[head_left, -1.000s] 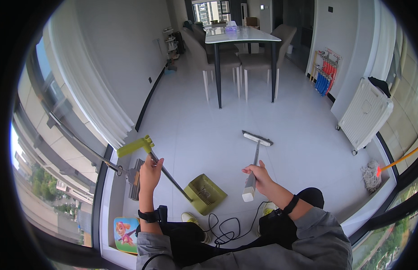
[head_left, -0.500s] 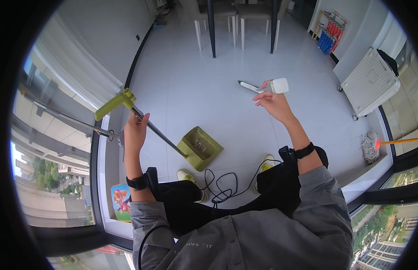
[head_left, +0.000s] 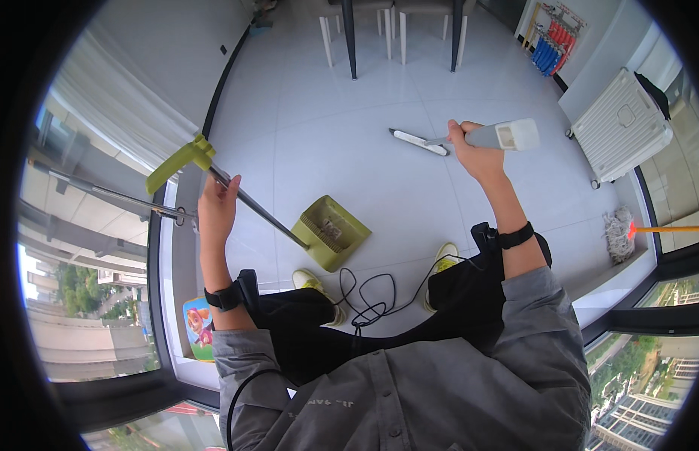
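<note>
My left hand (head_left: 218, 204) is closed around the metal pole of a long-handled green dustpan (head_left: 349, 247), just below its green top grip (head_left: 181, 161). The pan stands on the floor in front of my feet, with teeth along its inside and some greyish debris in it. My right hand (head_left: 479, 152) is wrapped round the grey handle of a squeegee-like floor tool (head_left: 488, 136). Its pale end tilts to the right of my fist. The tool's narrow white head (head_left: 420, 142) shows farther down to the left, at the floor; whether it touches I cannot tell.
A black cable (head_left: 379, 295) lies looped between my shoes. Chairs (head_left: 429, 10) and dark table legs (head_left: 351, 45) stand ahead. On the right are a white suitcase (head_left: 621, 128) and a string mop (head_left: 618, 234). Another metal pole (head_left: 101, 188) leans at the left window.
My right hand has gone from loosely spread fingers to a fist round the handle, and the tool's upper end has swung right. The dustpan's grip has shifted slightly left and upward in view.
</note>
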